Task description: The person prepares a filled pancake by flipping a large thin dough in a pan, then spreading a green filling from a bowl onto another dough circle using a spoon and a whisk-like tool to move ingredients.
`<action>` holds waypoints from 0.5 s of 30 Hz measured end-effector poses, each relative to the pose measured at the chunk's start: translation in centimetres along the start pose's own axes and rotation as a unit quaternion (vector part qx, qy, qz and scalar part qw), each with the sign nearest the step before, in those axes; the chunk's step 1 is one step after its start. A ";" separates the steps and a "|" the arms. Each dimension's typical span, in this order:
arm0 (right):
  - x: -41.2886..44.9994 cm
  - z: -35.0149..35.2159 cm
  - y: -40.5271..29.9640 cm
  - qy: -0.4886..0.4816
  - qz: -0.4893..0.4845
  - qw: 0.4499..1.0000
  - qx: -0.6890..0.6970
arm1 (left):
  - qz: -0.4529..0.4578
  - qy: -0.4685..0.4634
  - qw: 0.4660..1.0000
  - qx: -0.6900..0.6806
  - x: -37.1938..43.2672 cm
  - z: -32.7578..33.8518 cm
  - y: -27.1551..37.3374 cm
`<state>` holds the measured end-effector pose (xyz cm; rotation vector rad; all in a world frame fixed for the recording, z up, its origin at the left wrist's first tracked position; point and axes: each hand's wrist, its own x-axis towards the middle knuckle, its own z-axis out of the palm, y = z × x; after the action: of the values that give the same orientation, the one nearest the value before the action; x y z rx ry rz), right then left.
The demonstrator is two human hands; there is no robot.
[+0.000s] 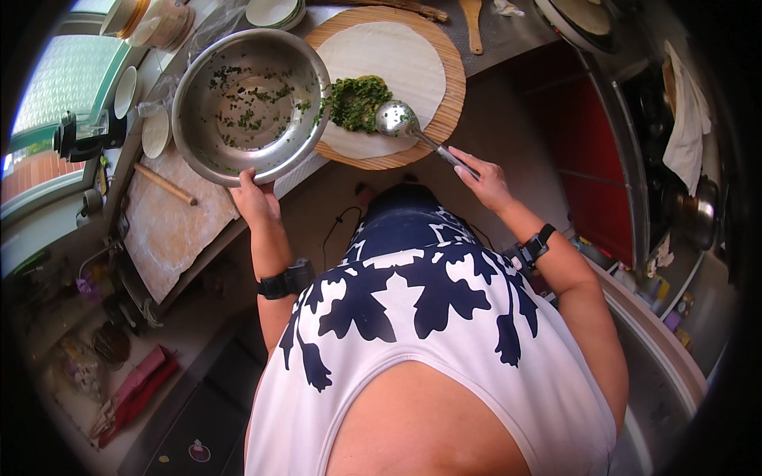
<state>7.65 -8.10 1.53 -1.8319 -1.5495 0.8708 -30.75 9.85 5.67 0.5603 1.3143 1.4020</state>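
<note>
My left hand [257, 202] grips the near rim of a stainless steel basin [238, 149], which is tilted toward a round of rolled dough [411, 59]. Bits of chopped greens cling inside the basin. In my right hand [485, 178] is the handle of a metal serving spoon [397, 118]. Its bowl, specked with green, touches the right side of a heap of chopped green filling [360, 101] on the dough. Beneath the dough lies a round slatted board [455, 89]. The basin's right rim overlaps the left edges of dough and board.
A wooden rolling pin [165, 184] rests on a floury board [178, 220] at the left. Small white bowls [156, 132] stand by the window. At the back are stacked dishes [274, 13] and a wooden spatula [472, 27]. A red cabinet [601, 196] stands to the right.
</note>
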 end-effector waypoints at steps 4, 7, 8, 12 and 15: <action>0.4 -0.1 0.4 0.000 0.002 1.000 0.002 | -0.010 0.007 1.000 -0.006 -0.2 0.2 0.1; 0.7 -0.1 0.8 0.042 -0.033 0.994 -0.092 | -0.018 0.006 1.000 -0.011 -0.5 0.3 0.1; 1.3 0.0 0.8 0.068 -0.064 0.991 -0.097 | -0.022 0.002 1.000 -0.014 -0.6 0.3 0.1; 4.8 -0.6 0.9 0.107 -0.166 0.966 -0.166 | -0.034 -0.002 0.999 -0.027 -0.3 -0.5 -0.1; 7.2 -0.6 0.9 0.094 -0.212 0.937 -0.262 | -0.037 0.013 0.999 -0.031 -0.7 -0.4 0.1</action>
<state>9.47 -1.17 0.45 -1.7386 -2.0725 0.0767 -30.94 9.09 5.82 0.4487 1.2942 1.3872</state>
